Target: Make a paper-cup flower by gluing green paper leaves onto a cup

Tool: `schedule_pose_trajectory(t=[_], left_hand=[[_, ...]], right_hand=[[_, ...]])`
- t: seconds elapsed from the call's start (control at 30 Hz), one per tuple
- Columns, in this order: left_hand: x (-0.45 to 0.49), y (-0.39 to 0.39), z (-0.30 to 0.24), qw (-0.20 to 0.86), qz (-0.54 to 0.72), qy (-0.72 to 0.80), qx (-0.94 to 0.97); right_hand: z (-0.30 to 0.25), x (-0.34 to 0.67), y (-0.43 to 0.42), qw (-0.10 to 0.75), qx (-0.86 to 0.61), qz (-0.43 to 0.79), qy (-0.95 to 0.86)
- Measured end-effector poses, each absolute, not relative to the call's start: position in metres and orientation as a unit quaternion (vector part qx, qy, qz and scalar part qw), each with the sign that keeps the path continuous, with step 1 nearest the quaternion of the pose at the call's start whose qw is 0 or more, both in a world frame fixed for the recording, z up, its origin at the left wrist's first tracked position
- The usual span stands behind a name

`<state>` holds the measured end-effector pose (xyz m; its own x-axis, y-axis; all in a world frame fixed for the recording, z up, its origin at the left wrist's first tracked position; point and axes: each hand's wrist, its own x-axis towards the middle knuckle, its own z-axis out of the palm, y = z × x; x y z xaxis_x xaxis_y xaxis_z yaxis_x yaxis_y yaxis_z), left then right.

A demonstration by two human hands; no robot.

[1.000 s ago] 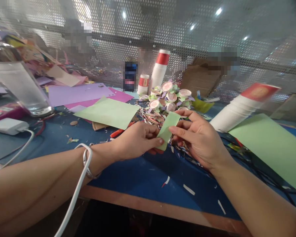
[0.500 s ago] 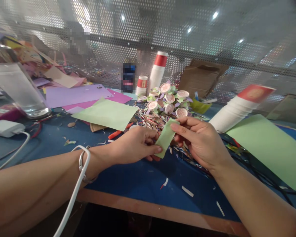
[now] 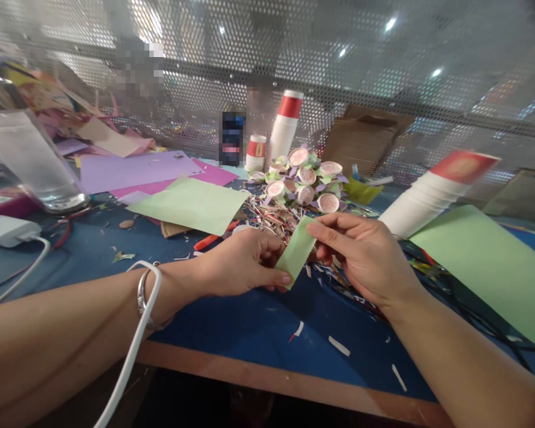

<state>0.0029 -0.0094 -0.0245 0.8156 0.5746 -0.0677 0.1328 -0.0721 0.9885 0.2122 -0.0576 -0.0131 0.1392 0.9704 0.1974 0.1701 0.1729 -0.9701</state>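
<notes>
Both of my hands hold a small strip of light green paper [image 3: 296, 249] above the blue table [image 3: 258, 321]. My left hand [image 3: 243, 261] pinches its lower end, thumb on top. My right hand [image 3: 361, 255] pinches its upper end with the fingers curled. A silver bangle [image 3: 145, 294] is on my left wrist, and a white cable [image 3: 129, 356] runs across that forearm. Just behind the strip lies a heap of paper shreds [image 3: 271, 217] and a cluster of round paper flowers [image 3: 307, 178].
Green sheets lie at the left [image 3: 191, 205] and the right [image 3: 490, 261]; purple and pink sheets [image 3: 138, 169] lie behind. A stack of paper cups [image 3: 432, 193] lies tipped at the right. A clear jug [image 3: 31, 154], a white charger [image 3: 6, 230], glue sticks [image 3: 285, 125] and a perforated screen stand behind.
The green strip has dropped slightly and tilted more upright between my hands. My hands have stayed in almost the same place.
</notes>
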Motion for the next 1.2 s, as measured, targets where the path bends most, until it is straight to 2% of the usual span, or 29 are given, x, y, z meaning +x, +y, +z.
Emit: schedule_pose_trajectory(t=[0.43,0.67,0.77,0.93,1.2], left_hand=[[-0.002,-0.013,-0.023,0.673,0.133,0.2,0.7],[-0.003,-0.016,-0.013,0.723,0.059,0.188,0.662],[-0.003,-0.015,-0.011,0.713,0.046,0.206,0.669],[-0.003,-0.013,-0.014,0.708,0.103,0.208,0.667],[-0.002,-0.016,-0.011,0.707,0.041,0.235,0.666]], right_hand=[[-0.009,0.209,-0.06,0.517,-0.52,0.373,-0.568],[-0.008,0.203,-0.064,0.501,-0.516,0.373,-0.586],[-0.008,0.202,-0.064,0.5,-0.513,0.373,-0.59],[-0.01,0.204,-0.062,0.506,-0.513,0.363,-0.59],[-0.009,0.202,-0.064,0.505,-0.516,0.361,-0.59]])
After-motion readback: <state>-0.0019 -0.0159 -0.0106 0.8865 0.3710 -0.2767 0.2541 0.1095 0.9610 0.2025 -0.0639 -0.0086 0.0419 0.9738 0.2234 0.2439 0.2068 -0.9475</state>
